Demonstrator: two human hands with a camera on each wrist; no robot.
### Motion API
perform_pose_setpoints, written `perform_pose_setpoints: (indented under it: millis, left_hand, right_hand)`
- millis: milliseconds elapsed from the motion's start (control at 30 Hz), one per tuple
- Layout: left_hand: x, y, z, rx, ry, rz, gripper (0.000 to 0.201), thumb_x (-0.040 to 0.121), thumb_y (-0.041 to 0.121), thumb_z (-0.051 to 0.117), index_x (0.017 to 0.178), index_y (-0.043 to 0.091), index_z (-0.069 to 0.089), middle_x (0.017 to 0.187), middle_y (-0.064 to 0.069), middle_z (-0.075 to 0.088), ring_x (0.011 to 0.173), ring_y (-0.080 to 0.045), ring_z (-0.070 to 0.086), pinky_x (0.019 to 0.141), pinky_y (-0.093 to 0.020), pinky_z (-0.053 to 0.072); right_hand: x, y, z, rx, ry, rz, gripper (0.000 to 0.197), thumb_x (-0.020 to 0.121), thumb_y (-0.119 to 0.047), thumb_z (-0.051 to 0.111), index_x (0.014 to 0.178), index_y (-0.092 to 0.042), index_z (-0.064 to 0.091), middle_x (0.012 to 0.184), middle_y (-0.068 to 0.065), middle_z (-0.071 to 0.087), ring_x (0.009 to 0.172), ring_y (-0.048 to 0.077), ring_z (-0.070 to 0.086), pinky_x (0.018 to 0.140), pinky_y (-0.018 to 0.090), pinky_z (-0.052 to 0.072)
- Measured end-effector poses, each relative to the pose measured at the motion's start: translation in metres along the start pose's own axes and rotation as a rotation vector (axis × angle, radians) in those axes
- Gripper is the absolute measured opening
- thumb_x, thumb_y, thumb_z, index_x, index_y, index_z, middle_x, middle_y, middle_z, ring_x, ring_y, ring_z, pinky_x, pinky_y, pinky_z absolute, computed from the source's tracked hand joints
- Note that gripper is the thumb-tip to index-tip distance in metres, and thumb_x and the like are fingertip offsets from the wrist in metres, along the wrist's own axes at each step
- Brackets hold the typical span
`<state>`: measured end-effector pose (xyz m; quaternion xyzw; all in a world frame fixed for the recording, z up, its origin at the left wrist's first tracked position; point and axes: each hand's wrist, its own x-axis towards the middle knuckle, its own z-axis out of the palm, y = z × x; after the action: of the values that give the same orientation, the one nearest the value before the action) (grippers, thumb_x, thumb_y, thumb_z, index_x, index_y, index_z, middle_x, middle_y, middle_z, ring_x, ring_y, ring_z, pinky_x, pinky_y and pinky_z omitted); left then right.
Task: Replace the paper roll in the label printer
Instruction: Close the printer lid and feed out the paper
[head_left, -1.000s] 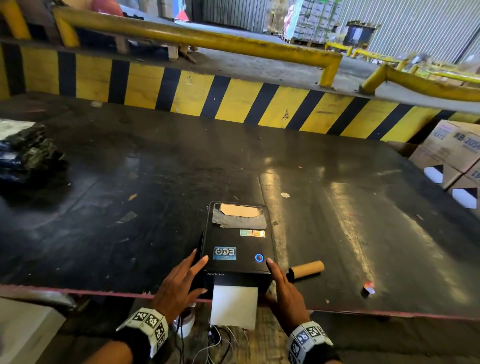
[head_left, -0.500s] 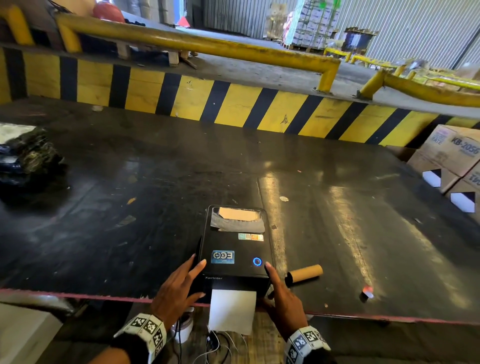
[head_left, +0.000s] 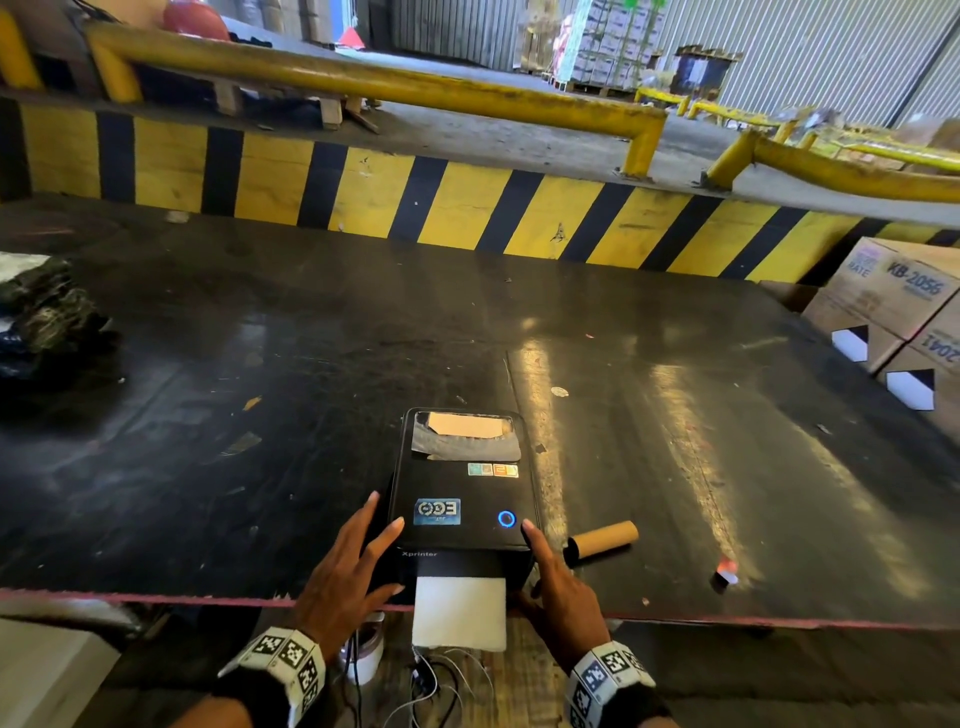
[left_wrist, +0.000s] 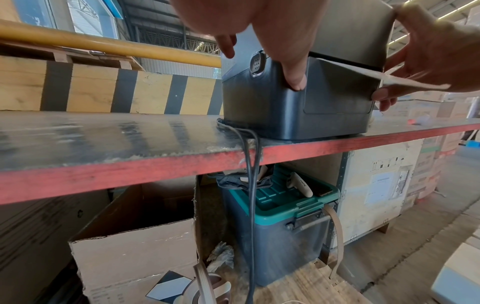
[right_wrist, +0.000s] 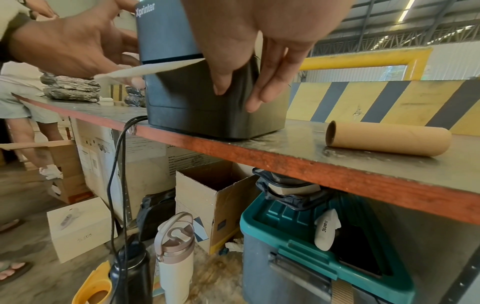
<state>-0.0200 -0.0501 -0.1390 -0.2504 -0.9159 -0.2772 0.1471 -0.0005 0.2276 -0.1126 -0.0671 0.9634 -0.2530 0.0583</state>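
Closed label printer (head_left: 462, 493), paper (head_left: 460, 613) protruding, flanked by flat-fingered left hand (head_left: 348, 571) and right hand (head_left: 561, 587).

A dark, scuffed bench (head_left: 260, 415) with a red front edge (left_wrist: 103, 174) spreads ahead of the fingers, streaked with glare; beyond it runs a yellow-and-black striped barrier (head_left: 363, 192) topped by a yellow guard rail (head_left: 363, 83); farther back stand corrugated metal walls (head_left: 805, 47) and wrapped pallets (head_left: 608, 47); cardboard cartons (head_left: 893, 301) sit off to the right; under the bench are a teal-lidded bin (left_wrist: 285, 216) and an open cardboard box (left_wrist: 135, 257) on a wooden floor (left_wrist: 311, 288).
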Motion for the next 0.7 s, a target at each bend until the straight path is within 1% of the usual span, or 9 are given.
perform_pose_setpoints:
  millis: [67, 133, 200, 300, 433, 567, 633, 700]
  left_hand:
    - [0.001, 0.0016, -0.0004, 0.001, -0.007, -0.005, 0.104, 0.048, 0.015, 0.092, 0.134, 0.017, 0.034, 0.146, -0.018, 0.02, 0.129, -0.035, 0.038, 0.086, -0.036, 0.044]
    - [0.0005, 0.0019, 0.0004, -0.004, -0.012, -0.009, 0.105, 0.047, 0.015, 0.092, 0.134, 0.017, 0.034, 0.146, -0.018, 0.02, 0.128, -0.035, 0.04, 0.084, -0.033, 0.045]
    - [0.0005, 0.0018, 0.001, -0.015, -0.014, -0.013, 0.105, 0.049, 0.017, 0.092, 0.135, 0.018, 0.033, 0.147, -0.017, 0.019, 0.126, -0.036, 0.045, 0.084, -0.032, 0.047]
    - [0.0, 0.001, 0.0021, -0.016, -0.007, -0.013, 0.104, 0.05, 0.018, 0.091, 0.136, 0.018, 0.032, 0.146, -0.016, 0.019, 0.119, -0.04, 0.053, 0.081, -0.035, 0.052]
    - [-0.0002, 0.0003, 0.0023, -0.032, -0.002, -0.023, 0.103, 0.052, 0.018, 0.09, 0.137, 0.019, 0.03, 0.147, -0.014, 0.018, 0.118, -0.039, 0.055, 0.079, -0.037, 0.055]
    - [0.0002, 0.0014, 0.0031, -0.031, 0.016, -0.015, 0.104, 0.053, 0.019, 0.09, 0.138, 0.019, 0.029, 0.146, -0.014, 0.02, 0.118, -0.039, 0.054, 0.078, -0.038, 0.056]
    - [-0.0011, 0.0, 0.0037, -0.036, 0.023, -0.001, 0.109, 0.056, 0.02, 0.089, 0.142, 0.027, 0.023, 0.147, -0.013, 0.02, 0.12, -0.037, 0.051, 0.08, -0.038, 0.055]
    - [-0.0023, -0.0016, 0.0042, -0.039, 0.025, 0.005, 0.117, 0.058, 0.021, 0.088, 0.145, 0.038, 0.012, 0.148, -0.012, 0.019, 0.123, -0.033, 0.046, 0.081, -0.038, 0.055]
  right_hand:
    - [0.0005, 0.0006, -0.0011, -0.005, -0.007, -0.004, 0.091, 0.088, -0.028, 0.063, 0.132, -0.048, -0.014, 0.138, 0.005, 0.05, 0.1, 0.02, 0.064, 0.089, 0.036, 0.053]
    - [-0.0001, 0.0008, -0.0017, -0.006, -0.008, -0.005, 0.09, 0.088, -0.028, 0.062, 0.132, -0.048, -0.014, 0.138, 0.004, 0.05, 0.1, 0.019, 0.064, 0.088, 0.034, 0.053]
    - [-0.0003, 0.0004, -0.0019, -0.006, -0.011, -0.004, 0.09, 0.088, -0.028, 0.063, 0.131, -0.048, -0.015, 0.137, 0.004, 0.051, 0.099, 0.018, 0.064, 0.087, 0.031, 0.053]
    - [-0.0002, 0.0004, -0.0013, -0.009, -0.012, -0.006, 0.092, 0.088, -0.027, 0.064, 0.129, -0.048, -0.016, 0.132, 0.004, 0.054, 0.095, 0.015, 0.063, 0.086, 0.028, 0.052]
    - [-0.0002, 0.0018, -0.0007, -0.012, -0.004, -0.011, 0.091, 0.088, -0.027, 0.063, 0.131, -0.047, -0.014, 0.129, 0.003, 0.056, 0.094, 0.014, 0.064, 0.085, 0.027, 0.052]
    - [0.0002, 0.0035, -0.0001, -0.003, -0.012, -0.018, 0.092, 0.088, -0.026, 0.063, 0.132, -0.048, -0.015, 0.136, 0.003, 0.051, 0.096, 0.014, 0.063, 0.087, 0.027, 0.053]
    - [0.0002, 0.0032, -0.0001, 0.009, -0.002, -0.025, 0.09, 0.088, -0.027, 0.062, 0.133, -0.047, -0.013, 0.139, 0.003, 0.048, 0.097, 0.014, 0.063, 0.087, 0.027, 0.052]
    - [0.0, 0.0033, 0.0007, 0.011, 0.007, -0.031, 0.089, 0.088, -0.028, 0.062, 0.133, -0.048, -0.013, 0.14, 0.003, 0.048, 0.097, 0.014, 0.064, 0.088, 0.027, 0.053]
